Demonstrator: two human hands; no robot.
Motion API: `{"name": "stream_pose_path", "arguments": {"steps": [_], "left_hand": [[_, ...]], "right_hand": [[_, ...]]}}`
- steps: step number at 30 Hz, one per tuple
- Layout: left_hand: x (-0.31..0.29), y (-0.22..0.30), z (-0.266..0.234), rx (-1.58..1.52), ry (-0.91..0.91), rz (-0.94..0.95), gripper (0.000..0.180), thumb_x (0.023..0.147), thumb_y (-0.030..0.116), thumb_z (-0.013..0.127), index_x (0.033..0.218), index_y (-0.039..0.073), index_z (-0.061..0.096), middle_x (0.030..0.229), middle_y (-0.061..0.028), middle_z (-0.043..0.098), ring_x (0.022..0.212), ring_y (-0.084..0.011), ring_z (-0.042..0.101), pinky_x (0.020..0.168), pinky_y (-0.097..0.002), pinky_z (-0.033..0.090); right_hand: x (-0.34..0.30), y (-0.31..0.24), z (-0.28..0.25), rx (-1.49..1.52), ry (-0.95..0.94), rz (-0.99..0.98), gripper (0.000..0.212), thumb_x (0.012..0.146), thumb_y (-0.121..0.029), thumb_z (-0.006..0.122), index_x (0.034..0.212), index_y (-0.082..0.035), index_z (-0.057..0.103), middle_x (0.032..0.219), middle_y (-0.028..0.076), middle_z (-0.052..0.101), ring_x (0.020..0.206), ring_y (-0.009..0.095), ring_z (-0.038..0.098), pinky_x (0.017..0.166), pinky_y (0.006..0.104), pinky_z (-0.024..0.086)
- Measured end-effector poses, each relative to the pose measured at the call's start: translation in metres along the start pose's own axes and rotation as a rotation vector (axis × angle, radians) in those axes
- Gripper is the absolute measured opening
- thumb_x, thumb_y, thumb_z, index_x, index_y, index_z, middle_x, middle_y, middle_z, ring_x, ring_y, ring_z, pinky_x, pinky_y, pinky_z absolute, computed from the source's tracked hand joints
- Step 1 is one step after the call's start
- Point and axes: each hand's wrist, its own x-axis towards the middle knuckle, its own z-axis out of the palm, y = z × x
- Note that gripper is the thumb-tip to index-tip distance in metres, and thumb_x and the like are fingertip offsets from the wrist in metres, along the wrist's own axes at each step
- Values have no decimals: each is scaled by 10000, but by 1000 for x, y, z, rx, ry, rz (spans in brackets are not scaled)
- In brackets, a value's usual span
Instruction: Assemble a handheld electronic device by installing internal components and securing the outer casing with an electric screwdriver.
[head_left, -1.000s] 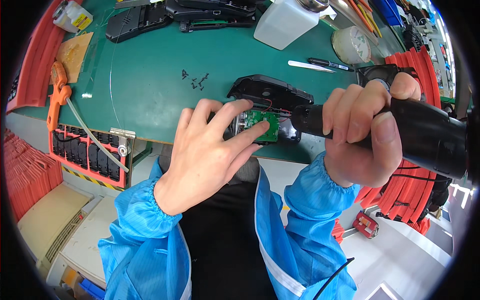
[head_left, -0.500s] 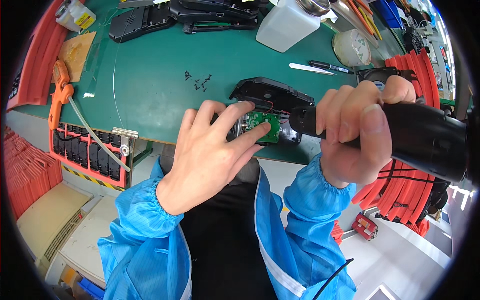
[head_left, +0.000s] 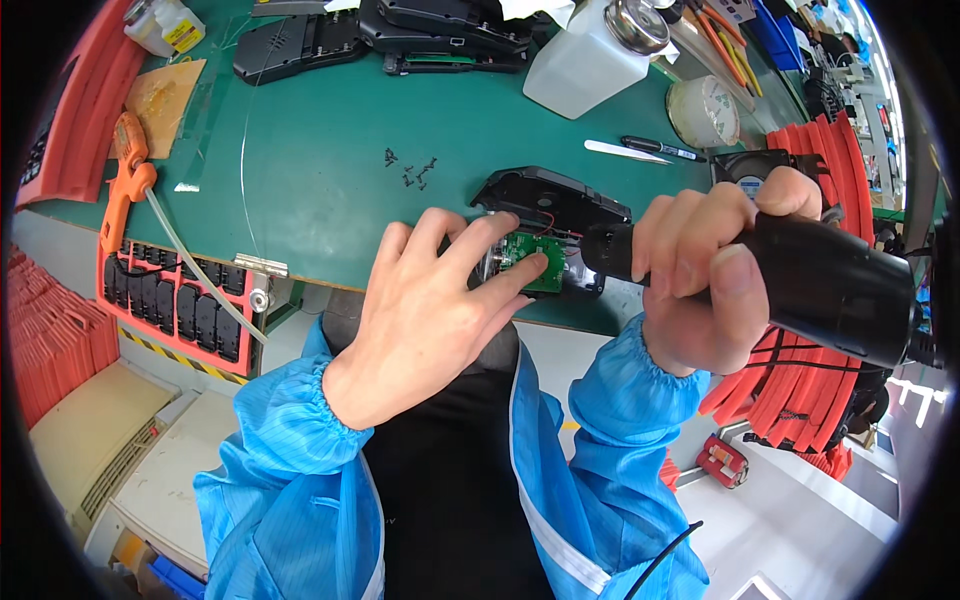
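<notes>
A green circuit board sits in an opened black plastic housing at the bench's front edge, with thin red wires by it. My left hand grips this housing: the index fingertip presses on the board and another finger reaches the housing's far side. The thumb is mostly hidden. In my right hand is a thick black electric screwdriver, fingers wrapped round its front part. Its nose points left at the board's right end; the bit cannot be made out.
Small dark screws lie beyond the housing. Tweezers and a black marker lie at right, near a white bottle. Black housings line the back; an orange glue gun lies left. Red foam trays stand right.
The view has shifted slightly, so the bench things sit a little lower and further right. Both hands keep nearly the same hold; the screwdriver's rear end looks slightly lower.
</notes>
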Motion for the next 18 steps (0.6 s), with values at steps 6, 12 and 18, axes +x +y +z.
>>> {"name": "stream_pose_path", "arguments": {"steps": [6,12,18], "left_hand": [[-4,-3,4,9,30,30,418,778,227,823,1193,220,771,1311,-23,620,1048,-251,547,820,-373,422],[-6,-2,4,16,41,31,397,795,231,827,1187,229,772,1299,-24,612,1036,-252,542,816,-377,414],[-7,-5,7,5,63,37,320,794,221,822,1111,204,780,1213,-46,611,1029,-280,543,807,-391,411]], "right_hand": [[5,-14,-10,125,-22,30,463,930,-167,682,1300,-62,425,696,42,548,509,166,503,507,344,457],[29,-10,27,348,-92,-136,396,1010,-248,534,1328,-14,504,701,-3,489,535,111,433,536,312,386],[27,34,67,279,24,-34,361,977,-185,521,1306,-47,463,660,30,474,492,149,418,516,349,411]]}}
